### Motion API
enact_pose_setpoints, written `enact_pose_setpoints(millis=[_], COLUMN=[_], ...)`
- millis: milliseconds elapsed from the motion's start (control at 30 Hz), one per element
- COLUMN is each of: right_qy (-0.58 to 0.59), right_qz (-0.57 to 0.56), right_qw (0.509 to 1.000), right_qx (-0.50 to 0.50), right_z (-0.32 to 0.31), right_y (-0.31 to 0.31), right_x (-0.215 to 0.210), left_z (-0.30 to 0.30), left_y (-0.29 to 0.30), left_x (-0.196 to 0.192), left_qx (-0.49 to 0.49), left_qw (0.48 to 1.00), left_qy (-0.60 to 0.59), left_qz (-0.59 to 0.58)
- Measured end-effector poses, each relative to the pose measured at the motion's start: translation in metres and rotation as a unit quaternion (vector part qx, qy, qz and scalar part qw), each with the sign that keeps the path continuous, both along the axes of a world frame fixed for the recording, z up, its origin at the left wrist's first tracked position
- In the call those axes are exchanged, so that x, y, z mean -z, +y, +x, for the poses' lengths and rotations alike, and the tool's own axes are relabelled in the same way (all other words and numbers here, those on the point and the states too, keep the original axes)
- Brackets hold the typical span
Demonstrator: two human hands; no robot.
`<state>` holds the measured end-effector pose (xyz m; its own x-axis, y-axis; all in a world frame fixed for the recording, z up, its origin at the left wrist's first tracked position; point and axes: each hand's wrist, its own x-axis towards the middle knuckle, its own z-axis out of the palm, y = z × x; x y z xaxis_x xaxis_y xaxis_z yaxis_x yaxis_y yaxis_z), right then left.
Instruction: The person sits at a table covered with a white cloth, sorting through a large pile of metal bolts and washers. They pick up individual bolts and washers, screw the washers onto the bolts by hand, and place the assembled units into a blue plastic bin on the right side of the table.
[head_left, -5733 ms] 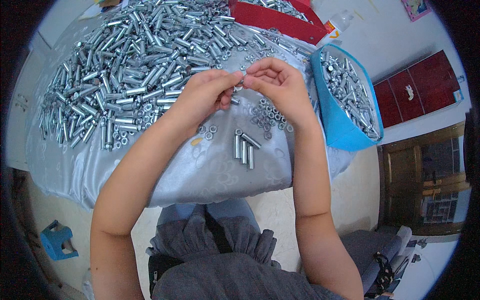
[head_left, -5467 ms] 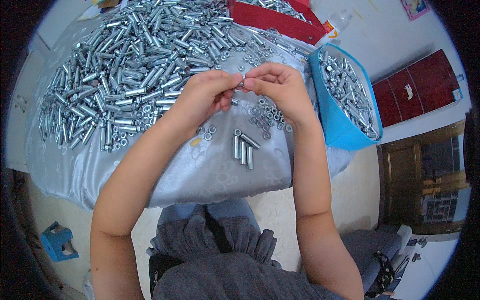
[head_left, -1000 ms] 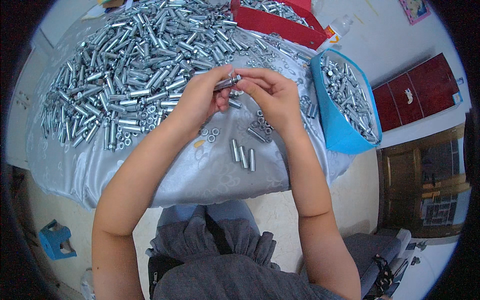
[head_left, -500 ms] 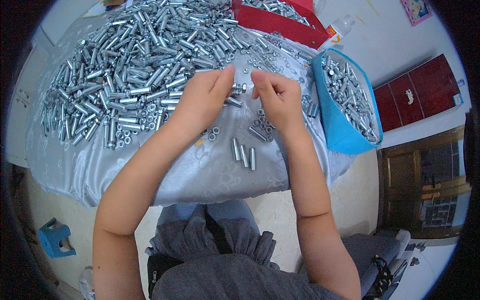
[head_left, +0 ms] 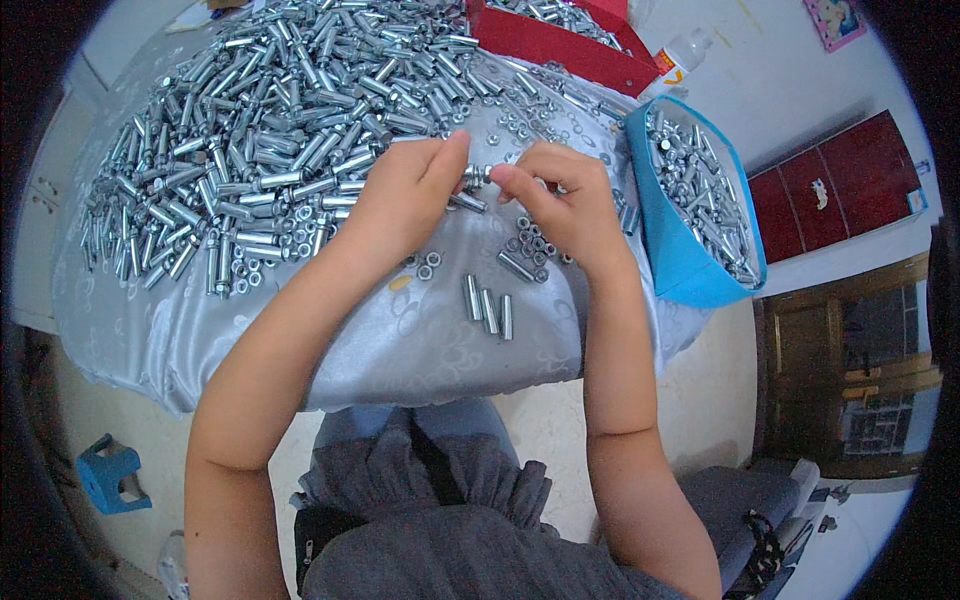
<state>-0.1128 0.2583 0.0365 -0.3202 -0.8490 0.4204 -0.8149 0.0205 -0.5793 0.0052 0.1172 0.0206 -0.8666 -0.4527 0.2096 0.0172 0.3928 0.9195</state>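
My left hand (head_left: 408,198) is closed around a silver sleeve anchor bolt (head_left: 475,178), most of it hidden in the fist. Its threaded end with a nut sticks out to the right. My right hand (head_left: 572,205) pinches at that end, thumb and forefinger on the nut (head_left: 488,173); the fingertips partly cover it. Beneath my hands, a loose metal sleeve (head_left: 516,265) lies beside a cluster of nuts (head_left: 527,238). Nearer to me rest several bare sleeves (head_left: 488,311) side by side. A couple of nuts (head_left: 428,266) sit below my left wrist.
A big heap of anchor bolts (head_left: 290,130) covers the table's left and far side. At right stands a blue fabric bin (head_left: 700,275) full of bolts. Behind are a red box (head_left: 560,50) with more bolts and a plastic bottle (head_left: 683,55). A shiny grey cloth (head_left: 430,350) drapes the table.
My right hand has turned and its thumb has come left onto the nut end of the bolt. The left hand keeps its hold and has barely moved.
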Motion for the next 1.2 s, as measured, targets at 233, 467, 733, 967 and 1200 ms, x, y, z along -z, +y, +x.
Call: enact_pose_setpoints(millis=[233,467,733,967,1200], right_qy=[-0.070,-0.055,-0.033,-0.012,-0.049], right_qz=[-0.075,-0.020,-0.011,-0.074,-0.013], right_qw=[0.994,0.998,0.999,0.997,0.998], right_qx=[0.024,0.020,-0.008,0.004,0.030], right_z=[0.019,0.010,0.010,0.021,0.017], right_y=[-0.008,-0.002,-0.004,-0.011,-0.004], right_x=[-0.012,-0.008,-0.004,-0.006,-0.008], left_z=[-0.001,0.000,0.001,0.000,-0.002], left_y=[-0.003,-0.003,-0.002,-0.001,-0.001], left_x=[0.005,0.003,0.005,0.005,0.008], left_qx=[0.002,0.007,0.021,0.011,0.019], left_qw=[1.000,1.000,1.000,1.000,1.000], left_qy=[0.016,0.018,0.010,0.020,0.022], left_qz=[0.018,0.009,0.010,-0.004,-0.006])
